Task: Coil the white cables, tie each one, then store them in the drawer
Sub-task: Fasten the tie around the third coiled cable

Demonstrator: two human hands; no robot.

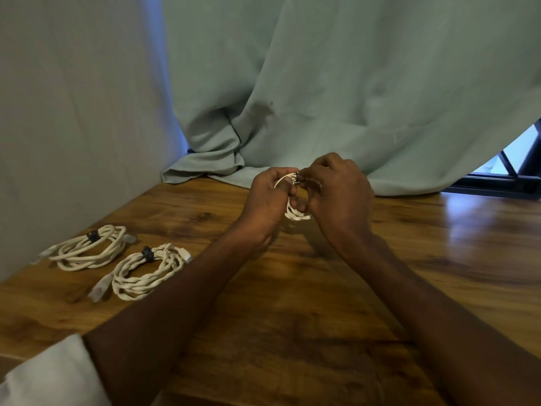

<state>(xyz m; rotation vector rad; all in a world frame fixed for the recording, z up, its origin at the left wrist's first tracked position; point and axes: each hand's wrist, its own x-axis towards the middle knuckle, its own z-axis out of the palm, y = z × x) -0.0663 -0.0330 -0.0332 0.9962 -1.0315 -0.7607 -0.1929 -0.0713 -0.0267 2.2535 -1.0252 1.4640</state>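
Note:
My left hand [270, 197] grips a small coil of white cable [297, 214] above the middle of the wooden table [292, 317]. My right hand [336, 189] pinches a dark tie [299, 177] at the top of that coil. Most of the coil is hidden between my hands. Two other coiled white cables lie on the table at the left, each bound with a dark tie: one far left [87, 247], one nearer me [146, 271]. No drawer is in view.
A pale green curtain [322, 98] hangs behind the table and bunches on its far edge. A grey wall [73, 112] bounds the left side. A dark window frame [497, 183] shows at the right. A white sleeve [52, 376] is at the bottom left.

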